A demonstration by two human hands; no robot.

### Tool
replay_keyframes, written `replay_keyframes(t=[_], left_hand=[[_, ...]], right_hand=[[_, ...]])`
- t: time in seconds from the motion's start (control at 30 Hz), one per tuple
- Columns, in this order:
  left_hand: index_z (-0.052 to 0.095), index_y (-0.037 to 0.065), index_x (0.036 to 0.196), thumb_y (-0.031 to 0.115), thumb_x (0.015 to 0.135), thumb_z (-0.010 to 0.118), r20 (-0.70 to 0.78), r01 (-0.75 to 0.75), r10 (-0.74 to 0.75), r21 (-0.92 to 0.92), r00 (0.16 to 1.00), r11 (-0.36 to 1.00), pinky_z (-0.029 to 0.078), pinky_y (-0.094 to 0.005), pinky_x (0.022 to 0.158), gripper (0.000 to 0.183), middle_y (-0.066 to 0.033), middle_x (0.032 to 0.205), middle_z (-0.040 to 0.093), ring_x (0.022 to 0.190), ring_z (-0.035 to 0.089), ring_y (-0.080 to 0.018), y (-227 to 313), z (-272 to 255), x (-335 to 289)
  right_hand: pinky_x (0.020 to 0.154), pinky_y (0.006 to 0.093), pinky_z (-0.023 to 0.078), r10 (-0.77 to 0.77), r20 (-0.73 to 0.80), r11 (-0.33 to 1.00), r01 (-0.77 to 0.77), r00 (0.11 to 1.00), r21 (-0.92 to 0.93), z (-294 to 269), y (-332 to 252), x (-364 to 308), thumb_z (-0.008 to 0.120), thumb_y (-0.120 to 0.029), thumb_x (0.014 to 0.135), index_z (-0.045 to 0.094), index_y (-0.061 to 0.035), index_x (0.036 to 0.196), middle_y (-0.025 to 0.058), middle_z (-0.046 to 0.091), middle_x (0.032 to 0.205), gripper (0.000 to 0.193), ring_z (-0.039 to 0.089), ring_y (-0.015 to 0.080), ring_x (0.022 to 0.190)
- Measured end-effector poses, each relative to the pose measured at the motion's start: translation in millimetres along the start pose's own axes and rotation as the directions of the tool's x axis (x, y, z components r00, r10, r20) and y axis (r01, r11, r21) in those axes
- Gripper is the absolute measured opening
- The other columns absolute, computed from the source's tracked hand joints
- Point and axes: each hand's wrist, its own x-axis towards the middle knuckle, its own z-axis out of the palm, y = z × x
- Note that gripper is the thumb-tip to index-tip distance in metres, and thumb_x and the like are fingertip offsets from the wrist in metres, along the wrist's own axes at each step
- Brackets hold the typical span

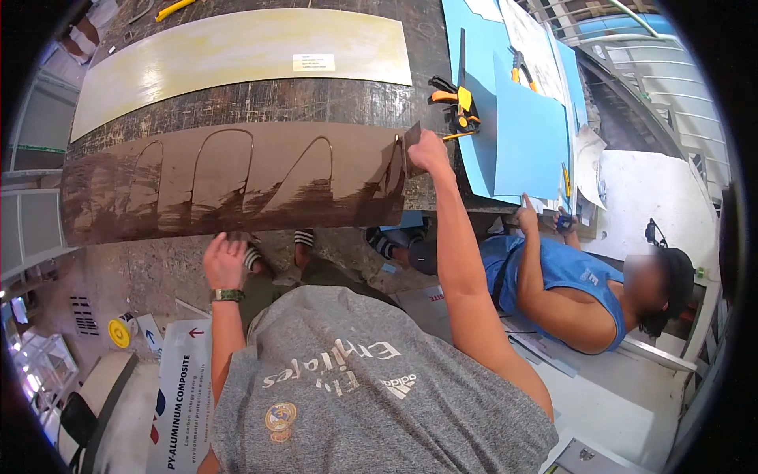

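A long brown board (272, 186) lies along the near edge of the workbench. Looping lines of wet, glossy glue (252, 150) run over it, and its near and left parts are smeared dark. At the board's right end, my right hand (429, 152) is closed on a dark flat spreader (412, 136), whose lower edge stands by the last glue line. My left hand (226, 262) is at the board's near edge, fingers stretched out and their tips at the rim, holding nothing I can see.
A pale yellowish panel (237, 59) with a white label lies behind the board. To the right are black-and-orange clamps (459, 103), blue sheets (530, 134) and pliers (521, 69). A co-worker in a blue top (553, 276) touches the sheets. A yellow-and-white bucket (121, 330) stands on the floor.
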Motion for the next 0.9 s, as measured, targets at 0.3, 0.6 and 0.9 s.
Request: replay_keyframes(t=[0.3, 0.6, 0.9], left_hand=[[0.065, 0.007, 0.107, 0.015, 0.095, 0.064, -0.141, -0.223, 0.224, 0.021, 0.964, 0.975, 0.046, -0.0429, 0.102, 0.015, -0.0071, 0.095, 0.06, 0.092, 0.056, -0.0215, 112.2, -2.9, -2.5], [0.063, 0.006, 0.113, 0.014, 0.097, 0.061, -0.136, -0.104, 0.109, 0.044, 0.985, 0.994, 0.04, -0.0457, 0.112, 0.017, -0.0116, 0.119, 0.062, 0.118, 0.056, -0.0268, 138.5, -0.3, -13.5], [0.053, 0.003, 0.132, 0.011, 0.099, 0.057, -0.07, 0.025, -0.022, 0.04, 0.997, 0.999, 0.036, -0.046, 0.116, 0.034, -0.0151, 0.137, 0.056, 0.135, 0.049, -0.0302, 159.5, -7.7, -18.5]], right_hand=[[0.083, 0.0522, 0.054, 0.088, 0.016, 0.992, -0.086, 0.996, -0.089, 10.4, -18.7, 1.7, 0.055, -0.01, 0.082, 0.066, 0.004, 0.105, 0.0279, 0.071, 0.105, 0.029, 0.066, 0.0501, 0.098], [0.083, 0.053, 0.054, 0.159, -0.04, 0.973, -0.164, 0.986, -0.162, 29.6, -62.3, 2.0, 0.054, -0.014, 0.084, 0.069, 0.0013, 0.107, 0.0278, 0.072, 0.103, 0.031, 0.066, 0.0505, 0.097], [0.084, 0.0535, 0.054, 0.164, -0.139, 0.977, -0.18, 0.977, -0.111, 37.7, -48.9, 5.7, 0.054, -0.016, 0.085, 0.07, -0.0019, 0.108, 0.0267, 0.072, 0.103, 0.032, 0.066, 0.0499, 0.097]])
